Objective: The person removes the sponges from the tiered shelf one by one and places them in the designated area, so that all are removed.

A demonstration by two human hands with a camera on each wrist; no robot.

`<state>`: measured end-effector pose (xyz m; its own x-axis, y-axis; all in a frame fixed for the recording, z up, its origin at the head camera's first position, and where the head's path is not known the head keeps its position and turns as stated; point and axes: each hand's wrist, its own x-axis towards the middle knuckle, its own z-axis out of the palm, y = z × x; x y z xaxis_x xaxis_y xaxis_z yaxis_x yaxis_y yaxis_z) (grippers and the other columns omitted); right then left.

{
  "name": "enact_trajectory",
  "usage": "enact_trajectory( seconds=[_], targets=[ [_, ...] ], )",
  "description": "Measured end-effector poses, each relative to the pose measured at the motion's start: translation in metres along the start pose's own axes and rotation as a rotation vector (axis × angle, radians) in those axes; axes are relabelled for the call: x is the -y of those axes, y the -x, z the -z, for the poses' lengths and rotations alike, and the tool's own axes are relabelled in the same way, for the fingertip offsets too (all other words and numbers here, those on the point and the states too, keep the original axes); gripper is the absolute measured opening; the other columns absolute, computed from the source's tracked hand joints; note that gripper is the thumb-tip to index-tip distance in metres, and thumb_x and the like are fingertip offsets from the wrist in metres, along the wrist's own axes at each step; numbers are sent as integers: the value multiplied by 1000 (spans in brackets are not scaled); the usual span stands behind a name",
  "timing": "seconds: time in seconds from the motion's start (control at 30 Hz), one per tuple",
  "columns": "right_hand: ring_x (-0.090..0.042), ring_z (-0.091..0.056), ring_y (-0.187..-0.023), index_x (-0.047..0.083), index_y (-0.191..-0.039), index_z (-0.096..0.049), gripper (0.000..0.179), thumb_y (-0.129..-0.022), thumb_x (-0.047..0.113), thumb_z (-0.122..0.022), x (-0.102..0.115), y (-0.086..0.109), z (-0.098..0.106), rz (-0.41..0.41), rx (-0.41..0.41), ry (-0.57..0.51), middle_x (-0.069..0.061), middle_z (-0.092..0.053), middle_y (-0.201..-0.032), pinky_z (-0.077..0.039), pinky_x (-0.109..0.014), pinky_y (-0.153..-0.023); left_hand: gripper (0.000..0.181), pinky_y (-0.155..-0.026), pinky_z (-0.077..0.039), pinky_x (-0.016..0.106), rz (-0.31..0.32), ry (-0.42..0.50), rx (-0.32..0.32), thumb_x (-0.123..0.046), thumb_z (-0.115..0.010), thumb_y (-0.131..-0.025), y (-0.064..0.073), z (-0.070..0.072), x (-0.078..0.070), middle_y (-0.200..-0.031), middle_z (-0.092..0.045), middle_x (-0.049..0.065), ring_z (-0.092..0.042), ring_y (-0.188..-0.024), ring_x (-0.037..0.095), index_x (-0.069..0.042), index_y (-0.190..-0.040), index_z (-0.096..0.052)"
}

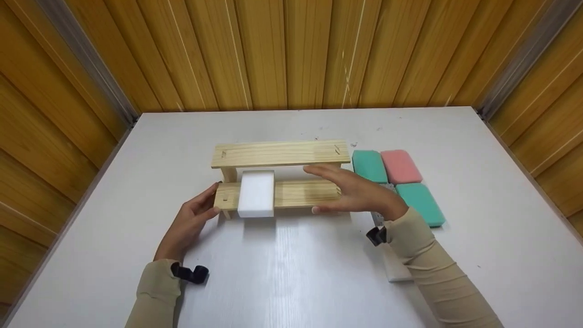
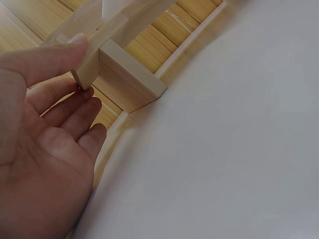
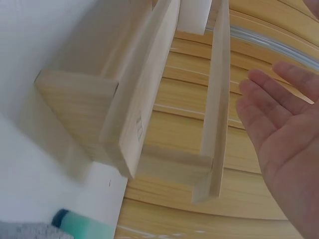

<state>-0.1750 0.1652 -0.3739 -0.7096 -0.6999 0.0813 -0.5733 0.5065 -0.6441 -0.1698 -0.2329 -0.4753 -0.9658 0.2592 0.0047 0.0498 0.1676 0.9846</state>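
A two-tier wooden rack (image 1: 305,193) stands at mid-table, its upper board behind and above the lower one. Across the left part of the lower board lies a white sponge block (image 1: 257,193), its near end jutting past the front edge. My left hand (image 1: 189,223) holds the lower board's left end, thumb at the front edge and fingertips at the back; the left wrist view shows this pinch. Over the rack's right end, my right hand (image 1: 360,189) spreads its thumb and fingers. In the right wrist view that hand's palm and straight fingers (image 3: 266,102) are apart from the boards, holding nothing.
Right of the rack lie a green sponge (image 1: 370,166), a pink sponge (image 1: 401,166) and another green sponge (image 1: 420,205). A speckled grey block (image 1: 378,219) and a white block (image 1: 396,266) show partly under the right forearm. Wood-patterned panels (image 1: 305,54) rise behind the white table (image 1: 282,273).
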Motion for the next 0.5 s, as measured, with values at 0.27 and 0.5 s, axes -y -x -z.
enact_trajectory(
  seconds=[0.27, 0.5],
  targets=[
    [-23, -24, -146, 17, -153, -27, 86, -84, 50, -69, 5, -19, -12, -34, 70, 3, -1, -26, -159, -29, -52, -116, 72, -106, -32, 8, 1, -12, 7, -23, -66, -91, -1, 0, -1, -159, -25, 0, -25, -146, 18, -14, -152, -29],
    [-23, -23, -147, 17, -154, -23, 91, -83, 53, -68, 4, -37, -26, -44, 99, 55, -3, -21, -160, -25, -46, -119, 73, -106, -33, 8, 3, -10, 9, -24, -66, -91, 0, 0, 0, -159, -24, 0, -25, -146, 19, -13, -152, -28]
  ],
)
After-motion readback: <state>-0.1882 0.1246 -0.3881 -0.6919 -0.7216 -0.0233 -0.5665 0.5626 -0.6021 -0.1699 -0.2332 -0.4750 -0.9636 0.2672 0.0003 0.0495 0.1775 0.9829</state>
